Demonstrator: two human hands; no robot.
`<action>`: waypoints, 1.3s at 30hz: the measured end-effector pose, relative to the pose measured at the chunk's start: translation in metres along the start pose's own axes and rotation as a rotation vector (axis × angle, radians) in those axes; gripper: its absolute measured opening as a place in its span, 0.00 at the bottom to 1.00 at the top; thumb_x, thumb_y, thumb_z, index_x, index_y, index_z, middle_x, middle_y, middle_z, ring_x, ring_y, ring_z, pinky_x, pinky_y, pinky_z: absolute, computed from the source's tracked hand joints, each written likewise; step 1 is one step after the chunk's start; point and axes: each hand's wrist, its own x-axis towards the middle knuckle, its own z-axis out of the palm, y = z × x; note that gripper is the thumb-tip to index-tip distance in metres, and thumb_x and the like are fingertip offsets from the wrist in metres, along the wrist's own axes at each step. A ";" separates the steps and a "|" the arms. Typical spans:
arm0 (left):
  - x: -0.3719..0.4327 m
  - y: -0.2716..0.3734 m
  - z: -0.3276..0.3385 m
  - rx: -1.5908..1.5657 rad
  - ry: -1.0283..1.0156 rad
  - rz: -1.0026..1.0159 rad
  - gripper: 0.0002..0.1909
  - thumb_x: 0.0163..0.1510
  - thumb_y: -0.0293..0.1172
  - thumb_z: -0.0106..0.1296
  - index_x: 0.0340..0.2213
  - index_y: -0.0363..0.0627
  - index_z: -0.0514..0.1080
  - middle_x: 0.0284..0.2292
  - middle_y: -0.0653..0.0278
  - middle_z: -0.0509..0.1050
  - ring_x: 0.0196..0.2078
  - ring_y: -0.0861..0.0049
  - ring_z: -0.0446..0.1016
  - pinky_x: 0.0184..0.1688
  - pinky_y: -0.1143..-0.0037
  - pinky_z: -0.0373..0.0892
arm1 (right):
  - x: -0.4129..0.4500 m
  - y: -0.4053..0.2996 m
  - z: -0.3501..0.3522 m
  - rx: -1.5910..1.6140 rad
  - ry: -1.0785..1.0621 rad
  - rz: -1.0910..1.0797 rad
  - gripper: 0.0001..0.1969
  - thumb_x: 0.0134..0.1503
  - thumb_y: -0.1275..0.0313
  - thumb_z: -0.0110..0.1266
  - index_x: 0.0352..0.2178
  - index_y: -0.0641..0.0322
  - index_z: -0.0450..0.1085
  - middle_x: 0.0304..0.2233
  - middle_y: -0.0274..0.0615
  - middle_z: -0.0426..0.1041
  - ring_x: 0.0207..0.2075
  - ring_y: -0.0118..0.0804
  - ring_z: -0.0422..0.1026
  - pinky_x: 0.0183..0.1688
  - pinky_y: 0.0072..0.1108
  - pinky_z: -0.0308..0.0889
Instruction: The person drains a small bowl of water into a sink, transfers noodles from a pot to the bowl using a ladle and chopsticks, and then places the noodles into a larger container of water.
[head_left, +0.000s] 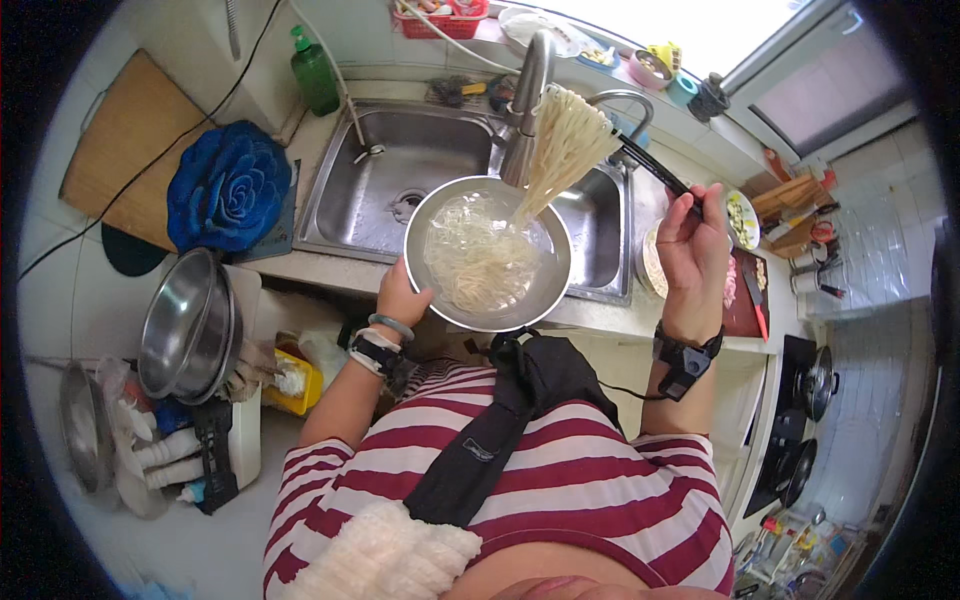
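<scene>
With my left hand (403, 297) I grip the rim of a round metal bowl (564, 289) at its lower left; the bowl is over the front of the sink. Pale noodles (480, 259) lie in clear water in it. My right hand (694, 240) is closed around dark chopsticks (660, 171), which hold a thick bunch of noodles (568, 142) up beside the faucet (529, 112). The lower end of this bunch hangs to the bowl's upper right. The faucet's spout is just above the bowl's far rim.
A double-basin steel sink (322, 191) lies behind the bowl. To the right are a dish of chopped green pieces (741, 217), a cutting board (750, 322) with meat and a red-handled knife (757, 307). Steel basins (184, 330) stand at left, near a green pump bottle (315, 75).
</scene>
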 end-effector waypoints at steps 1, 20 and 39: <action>0.000 -0.001 0.000 -0.024 -0.008 -0.007 0.24 0.32 0.29 0.52 0.35 0.36 0.63 0.30 0.47 0.69 0.35 0.52 0.66 0.37 0.64 0.64 | 0.000 -0.002 -0.005 0.003 0.006 -0.012 0.14 0.52 0.62 0.46 0.22 0.63 0.64 0.20 0.37 0.67 0.23 0.26 0.69 0.28 0.12 0.70; -0.001 -0.011 0.001 -0.073 -0.032 0.027 0.25 0.33 0.25 0.50 0.39 0.36 0.61 0.33 0.49 0.68 0.37 0.56 0.67 0.40 0.67 0.63 | -0.016 -0.064 -0.088 0.170 0.181 -0.274 0.12 0.53 0.64 0.45 0.24 0.65 0.64 0.22 0.37 0.68 0.25 0.29 0.69 0.29 0.15 0.71; 0.000 -0.009 -0.006 -0.073 -0.085 -0.005 0.25 0.34 0.26 0.50 0.39 0.37 0.61 0.34 0.51 0.68 0.38 0.59 0.66 0.41 0.69 0.62 | 0.009 -0.130 -0.212 0.150 0.438 -0.569 0.20 0.57 0.59 0.34 0.25 0.68 0.62 0.26 0.48 0.69 0.27 0.38 0.71 0.32 0.22 0.72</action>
